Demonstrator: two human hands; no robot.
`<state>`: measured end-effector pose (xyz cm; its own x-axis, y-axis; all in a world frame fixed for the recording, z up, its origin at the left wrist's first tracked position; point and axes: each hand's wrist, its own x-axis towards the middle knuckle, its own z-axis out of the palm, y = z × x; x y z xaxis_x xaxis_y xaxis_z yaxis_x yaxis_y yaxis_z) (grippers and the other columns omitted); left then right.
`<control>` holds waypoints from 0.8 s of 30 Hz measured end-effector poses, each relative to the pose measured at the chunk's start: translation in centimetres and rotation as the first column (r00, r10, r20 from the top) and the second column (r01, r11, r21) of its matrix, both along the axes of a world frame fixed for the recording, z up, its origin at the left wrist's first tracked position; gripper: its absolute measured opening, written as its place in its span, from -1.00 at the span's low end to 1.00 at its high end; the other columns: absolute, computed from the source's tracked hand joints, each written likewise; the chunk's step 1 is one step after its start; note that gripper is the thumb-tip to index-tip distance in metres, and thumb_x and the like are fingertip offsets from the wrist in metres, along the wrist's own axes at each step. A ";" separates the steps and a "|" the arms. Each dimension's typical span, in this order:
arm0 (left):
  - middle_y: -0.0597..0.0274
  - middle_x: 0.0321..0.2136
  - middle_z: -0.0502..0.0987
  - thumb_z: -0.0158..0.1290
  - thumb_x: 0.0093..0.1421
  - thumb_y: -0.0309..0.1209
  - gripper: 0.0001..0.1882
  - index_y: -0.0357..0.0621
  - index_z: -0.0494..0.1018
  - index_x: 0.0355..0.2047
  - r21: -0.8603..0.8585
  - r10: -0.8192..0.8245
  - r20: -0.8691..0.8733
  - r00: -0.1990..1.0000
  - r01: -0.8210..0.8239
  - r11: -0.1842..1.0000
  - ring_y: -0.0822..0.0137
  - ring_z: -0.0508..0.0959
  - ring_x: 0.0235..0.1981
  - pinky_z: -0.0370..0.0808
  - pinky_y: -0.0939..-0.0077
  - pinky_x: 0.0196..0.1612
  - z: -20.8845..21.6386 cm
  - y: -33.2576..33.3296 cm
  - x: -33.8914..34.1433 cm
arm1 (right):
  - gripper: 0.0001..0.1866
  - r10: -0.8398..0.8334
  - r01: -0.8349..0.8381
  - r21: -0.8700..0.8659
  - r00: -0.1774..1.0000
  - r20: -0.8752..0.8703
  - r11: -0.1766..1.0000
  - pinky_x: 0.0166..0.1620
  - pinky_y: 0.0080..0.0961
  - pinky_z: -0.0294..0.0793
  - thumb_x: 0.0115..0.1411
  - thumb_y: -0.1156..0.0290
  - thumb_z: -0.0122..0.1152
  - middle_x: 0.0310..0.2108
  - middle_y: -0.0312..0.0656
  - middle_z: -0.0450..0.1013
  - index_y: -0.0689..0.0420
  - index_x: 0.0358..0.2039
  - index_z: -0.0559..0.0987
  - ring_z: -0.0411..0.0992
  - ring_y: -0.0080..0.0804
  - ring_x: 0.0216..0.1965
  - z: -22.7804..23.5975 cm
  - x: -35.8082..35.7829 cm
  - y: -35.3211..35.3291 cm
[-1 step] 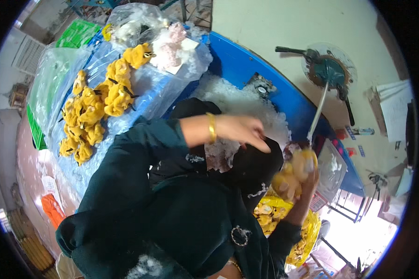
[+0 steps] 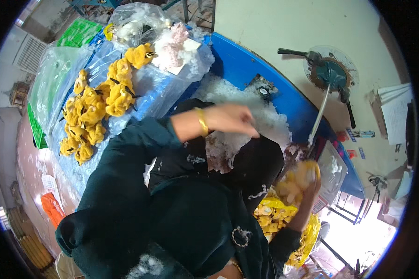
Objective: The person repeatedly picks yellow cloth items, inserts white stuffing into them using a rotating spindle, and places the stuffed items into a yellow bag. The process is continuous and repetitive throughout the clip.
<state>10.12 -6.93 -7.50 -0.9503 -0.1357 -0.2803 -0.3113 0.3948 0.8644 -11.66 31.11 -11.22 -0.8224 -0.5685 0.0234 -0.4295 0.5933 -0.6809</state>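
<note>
- A blue bench (image 2: 246,65) curved across the upper middle of the view, and a heap of white stuffing (image 2: 270,116) lay in it.
- Clear plastic sheeting (image 2: 163,88) covered the surface to the left of the blue bench; a pile of finished yellow soft toys (image 2: 95,111) lay spread over it.
- The person wore dark green sleeves (image 2: 125,186) and a dark apron (image 2: 251,167) flecked with white fluff; both filled the lower middle of the picture.
- A round machine head with a green hub (image 2: 330,72) stood at the upper right on the pale floor, and a thin metal tube (image 2: 320,116) ran down from it toward the right hand.
- A plastic bag of pale pink and white toys (image 2: 172,44) sat at the top, just beyond the yellow pile.
- A heap of flat yellow toy skins (image 2: 274,216) lay at the lower right, just beside the right forearm.
- The left hand (image 2: 233,118), a gold bangle (image 2: 201,121) on its wrist, reached over the white stuffing with its fingers curled down into the fluff; whether they had closed on any could not be told.
- The right hand (image 2: 309,183) was clamped round a yellow toy (image 2: 295,179), held up near the lower end of the metal tube; motion blur hid whether toy and tube touched.
- The two hands were well apart, left one higher, right one lower and to the right.
</note>
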 end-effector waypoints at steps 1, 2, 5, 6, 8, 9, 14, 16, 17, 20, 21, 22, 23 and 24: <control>0.09 -0.29 0.55 0.16 0.03 0.09 -0.35 -0.26 0.45 -0.12 -0.370 0.123 -0.040 0.992 -0.129 0.920 0.20 0.55 -0.32 0.50 0.39 -0.27 -1.4 -3.7 2.0 | -0.60 -0.101 0.099 0.163 0.995 0.003 0.982 -0.16 -0.35 0.47 0.28 0.23 -0.12 -0.14 0.01 0.47 0.24 -0.02 0.45 0.48 -0.19 -0.15 0.9 -0.1 3.0; -0.01 -0.26 0.54 0.16 0.00 0.12 -0.33 -0.28 0.46 -0.16 -0.534 0.368 -0.115 0.923 -0.369 0.760 0.08 0.54 -0.27 0.49 0.32 -0.20 -2.7 -7.1 4.5 | -0.61 -0.192 0.176 0.347 0.981 0.012 0.921 -0.16 -0.33 0.46 0.28 0.24 -0.13 -0.15 0.05 0.47 0.25 -0.04 0.46 0.48 -0.15 -0.16 1.7 0.1 6.0; -0.19 -0.29 0.53 0.17 -0.03 0.06 -0.41 -0.30 0.47 -0.29 -0.615 0.746 -0.409 0.526 -0.763 0.200 -0.11 0.55 -0.27 0.47 0.12 -0.20 -7.6 -19.2 12.4 | -0.47 -0.246 0.074 0.921 0.969 0.025 0.384 -0.08 -0.24 0.42 0.24 0.03 -0.04 -0.14 0.20 0.45 0.28 -0.05 0.46 0.45 0.02 -0.10 3.7 -0.6 16.8; -0.19 -0.38 0.54 0.18 -0.04 0.06 -0.42 -0.31 0.48 -0.35 -0.708 0.736 -0.373 0.565 -0.686 0.168 -0.13 0.56 -0.34 0.48 0.09 -0.25 -5.9 -21.5 13.8 | -0.43 -0.287 0.171 0.915 0.956 -0.064 0.364 -0.07 -0.18 0.41 0.21 -0.02 0.00 -0.14 0.21 0.45 0.29 -0.06 0.47 0.43 0.07 -0.09 4.1 0.2 18.3; -0.17 -0.34 0.54 0.16 -0.02 0.05 -0.42 -0.31 0.49 -0.31 -0.842 0.799 -0.321 0.508 -0.539 0.004 -0.09 0.54 -0.24 0.48 0.13 -0.18 -7.9 -25.1 17.1 | -0.34 -0.330 0.336 0.838 0.922 -0.201 0.430 -0.04 -0.09 0.35 0.12 -0.12 0.11 -0.15 0.20 0.44 0.30 -0.10 0.47 0.38 0.14 -0.07 3.9 0.4 19.9; -0.15 -0.33 0.54 0.15 -0.01 0.03 -0.44 -0.28 0.50 -0.27 -0.857 0.807 -0.285 0.518 -0.515 0.028 -0.09 0.53 -0.20 0.48 0.16 -0.15 -8.8 -25.7 17.5 | -0.41 -0.308 0.345 0.722 0.932 -0.190 0.600 -0.04 -0.12 0.33 0.14 -0.04 0.14 -0.16 0.15 0.43 0.30 -0.13 0.47 0.37 0.09 -0.09 2.1 -0.1 21.0; -0.16 -0.33 0.56 0.15 -0.03 -0.11 -0.57 -0.28 0.52 -0.34 -0.851 0.878 -0.172 0.448 -0.516 0.096 -0.08 0.55 -0.25 0.48 0.15 -0.16 -12.5 -28.4 20.9 | -0.67 -0.098 0.055 0.455 0.993 0.072 0.889 -0.20 -0.37 0.44 0.15 0.29 0.21 -0.24 -0.03 0.47 0.22 -0.13 0.51 0.46 -0.19 -0.25 3.3 1.6 7.4; -0.18 -0.33 0.55 0.15 -0.05 -0.15 -0.59 -0.30 0.52 -0.37 -0.741 0.885 -0.225 0.409 -0.661 0.117 -0.06 0.56 -0.27 0.48 0.19 -0.17 -12.0 -28.9 20.3 | -0.70 -0.119 0.067 0.317 0.982 0.148 0.946 -0.24 -0.41 0.46 0.15 0.34 0.20 -0.29 -0.06 0.48 0.22 -0.15 0.52 0.46 -0.29 -0.31 3.6 2.8 4.6; -0.19 -0.33 0.55 0.15 -0.05 -0.16 -0.60 -0.31 0.52 -0.39 -0.681 0.893 -0.247 0.377 -0.723 0.116 -0.05 0.56 -0.28 0.49 0.21 -0.17 -11.3 -29.0 20.6 | -0.72 -0.111 0.063 0.242 0.975 0.192 0.968 -0.27 -0.44 0.47 0.15 0.36 0.20 -0.31 -0.08 0.48 0.22 -0.15 0.52 0.46 -0.34 -0.35 3.4 2.8 3.3; 0.15 -0.40 0.58 0.08 0.10 -0.37 -0.88 -0.15 0.48 -0.45 0.200 0.962 -0.108 0.250 -0.942 0.268 0.24 0.57 -0.35 0.49 0.41 -0.29 -7.9 -27.2 21.5 | -0.74 0.024 -0.059 0.122 0.962 0.271 0.991 -0.30 -0.53 0.47 0.16 0.40 0.18 -0.34 -0.16 0.47 0.24 -0.15 0.51 0.43 -0.45 -0.39 2.6 2.7 -0.7; 0.23 -0.41 0.58 0.06 0.14 -0.42 -0.93 -0.11 0.47 -0.46 0.517 0.965 -0.078 0.251 -0.817 0.255 0.31 0.56 -0.36 0.48 0.46 -0.31 -6.2 -25.9 21.2 | -0.74 0.075 -0.109 0.080 0.936 0.344 0.991 -0.32 -0.57 0.45 0.17 0.40 0.18 -0.35 -0.19 0.47 0.23 -0.15 0.52 0.42 -0.48 -0.39 3.8 3.6 -3.6; 0.30 -0.41 0.56 0.03 0.17 -0.47 -0.93 -0.07 0.45 -0.47 0.615 0.950 -0.094 0.296 -0.734 0.290 0.37 0.55 -0.36 0.48 0.49 -0.30 -4.0 -23.0 20.1 | -0.74 0.128 -0.157 0.037 0.903 0.411 0.987 -0.34 -0.61 0.43 0.17 0.40 0.17 -0.35 -0.22 0.46 0.23 -0.14 0.52 0.41 -0.51 -0.38 5.2 5.1 -7.1; 0.37 -0.42 0.55 0.01 0.20 -0.52 -0.88 -0.03 0.42 -0.48 0.704 0.933 -0.110 0.343 -0.635 0.317 0.43 0.53 -0.37 0.47 0.52 -0.30 -2.0 -19.6 18.6 | -0.73 0.236 -0.258 0.010 0.899 0.369 0.966 -0.34 -0.65 0.40 0.18 0.39 0.17 -0.34 -0.28 0.45 0.22 -0.13 0.53 0.41 -0.54 -0.36 5.8 6.2 -9.9; 0.29 -0.37 0.56 0.02 0.19 -0.53 -0.94 -0.10 0.46 -0.41 0.709 0.919 -0.089 0.385 -0.623 0.330 0.39 0.54 -0.34 0.49 0.47 -0.25 -1.4 -17.3 17.3 | -0.72 0.269 -0.247 -0.111 0.822 0.502 0.963 -0.30 -0.62 0.41 0.18 0.37 0.19 -0.32 -0.26 0.47 0.20 -0.12 0.54 0.41 -0.53 -0.32 4.7 7.0 -12.1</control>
